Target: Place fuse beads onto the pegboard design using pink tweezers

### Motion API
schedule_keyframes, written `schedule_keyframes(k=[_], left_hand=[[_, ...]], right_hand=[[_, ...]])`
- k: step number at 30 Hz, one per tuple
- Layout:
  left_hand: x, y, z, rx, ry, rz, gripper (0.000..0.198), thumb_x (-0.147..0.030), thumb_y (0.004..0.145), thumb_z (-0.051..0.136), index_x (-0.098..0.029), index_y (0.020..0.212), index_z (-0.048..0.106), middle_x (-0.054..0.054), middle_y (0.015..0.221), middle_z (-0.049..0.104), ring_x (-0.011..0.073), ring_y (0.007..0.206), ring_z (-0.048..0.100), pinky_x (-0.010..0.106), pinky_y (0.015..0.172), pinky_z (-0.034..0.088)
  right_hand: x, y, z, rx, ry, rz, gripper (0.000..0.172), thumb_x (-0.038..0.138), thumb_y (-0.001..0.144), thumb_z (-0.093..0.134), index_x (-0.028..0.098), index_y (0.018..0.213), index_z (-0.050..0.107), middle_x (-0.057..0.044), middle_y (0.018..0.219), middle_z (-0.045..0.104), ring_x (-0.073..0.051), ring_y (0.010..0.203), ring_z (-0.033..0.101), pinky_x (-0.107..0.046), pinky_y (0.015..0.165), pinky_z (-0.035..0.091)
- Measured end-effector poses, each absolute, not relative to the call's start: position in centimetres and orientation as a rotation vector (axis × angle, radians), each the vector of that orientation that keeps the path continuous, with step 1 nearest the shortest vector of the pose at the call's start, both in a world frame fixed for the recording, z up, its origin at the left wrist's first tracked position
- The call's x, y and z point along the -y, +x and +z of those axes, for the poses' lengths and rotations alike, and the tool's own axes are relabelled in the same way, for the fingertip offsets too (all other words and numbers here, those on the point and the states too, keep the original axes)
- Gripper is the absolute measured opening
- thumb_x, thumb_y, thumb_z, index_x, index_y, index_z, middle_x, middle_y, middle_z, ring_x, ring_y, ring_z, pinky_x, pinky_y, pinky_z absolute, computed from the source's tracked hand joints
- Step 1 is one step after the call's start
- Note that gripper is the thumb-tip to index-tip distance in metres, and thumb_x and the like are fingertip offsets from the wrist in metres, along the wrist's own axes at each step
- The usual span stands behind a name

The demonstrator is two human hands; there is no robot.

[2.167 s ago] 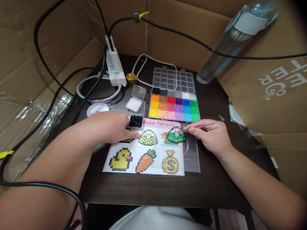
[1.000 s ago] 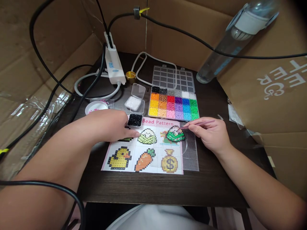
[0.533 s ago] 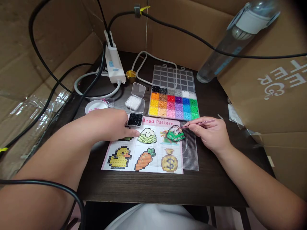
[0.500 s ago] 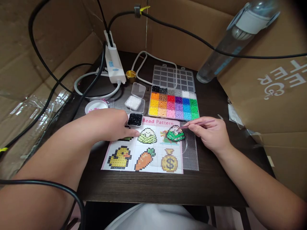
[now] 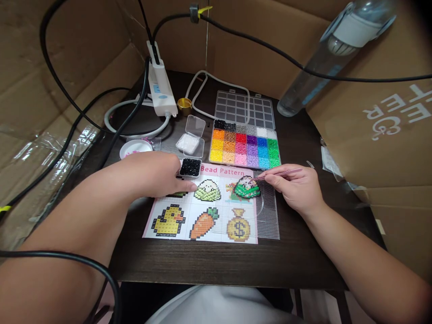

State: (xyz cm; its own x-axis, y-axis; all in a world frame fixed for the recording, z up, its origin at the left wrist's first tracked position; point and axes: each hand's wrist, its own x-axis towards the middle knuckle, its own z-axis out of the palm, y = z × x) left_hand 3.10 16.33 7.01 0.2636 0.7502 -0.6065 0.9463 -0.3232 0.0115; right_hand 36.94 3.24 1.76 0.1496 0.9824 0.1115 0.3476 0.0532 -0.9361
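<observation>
My right hand (image 5: 297, 186) pinches a pair of pink tweezers (image 5: 285, 173). Their tips reach onto a bead piece (image 5: 247, 187) in green, white and black, lying on a clear pegboard (image 5: 269, 220). My left hand (image 5: 165, 176) rests at the upper left of the bead pattern sheet (image 5: 205, 227), thumb stretched out beside a printed green-and-white figure (image 5: 208, 191). Its other fingers are mostly hidden, close to a small box of black beads (image 5: 191, 167). Whether a bead sits between the tweezer tips is too small to tell.
A sorted bead case (image 5: 245, 144) stands open behind the sheet. Left of it are a small box of white beads (image 5: 187, 143), a white dish (image 5: 135, 147) and a gold cup (image 5: 184, 105). A power strip (image 5: 162, 92), black cables and a clear bottle (image 5: 313, 81) border the table.
Almost nothing differs. The tweezers have tilted very slightly at the bead piece, and the view has shifted a little; my left hand stays in place.
</observation>
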Motion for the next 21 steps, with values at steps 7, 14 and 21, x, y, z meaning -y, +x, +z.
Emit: schedule_keyframes(k=[7,14,21], left_hand=[[-16.56,2.72,6.68,-1.508,2.267,-0.709,0.079,-0.114,0.079,0.066,-0.039,0.079,0.092,0.019,0.081,0.090,0.0419,0.077,0.084,0.052,0.069,0.057],[-16.39,3.10,7.03,-1.556,2.200,-0.752,0.075,-0.110,0.079,0.070,-0.040,0.087,0.096,0.021,0.092,0.093,0.0465,0.089,0.088,0.056,0.078,0.061],[-16.60,2.66,6.61,-1.515,2.246,-0.665,0.078,-0.113,0.074,0.071,-0.037,0.074,0.089,0.020,0.080,0.089,0.0433,0.076,0.084,0.054,0.070,0.058]], right_hand=[[-3.23,37.02,1.68,1.357,-1.469,0.853,0.019,0.047,0.090,0.112,0.033,0.086,0.100,-0.006,0.092,0.099,-0.034,0.089,0.099,-0.044,0.084,0.085],[-3.21,37.24,1.38,1.366,-1.460,0.850,0.018,0.046,0.090,0.113,0.032,0.088,0.102,-0.007,0.092,0.099,-0.033,0.088,0.100,-0.042,0.083,0.085],[-3.23,37.08,1.79,1.360,-1.447,0.855,0.017,0.047,0.090,0.113,0.034,0.088,0.101,-0.006,0.092,0.099,-0.034,0.089,0.100,-0.043,0.084,0.086]])
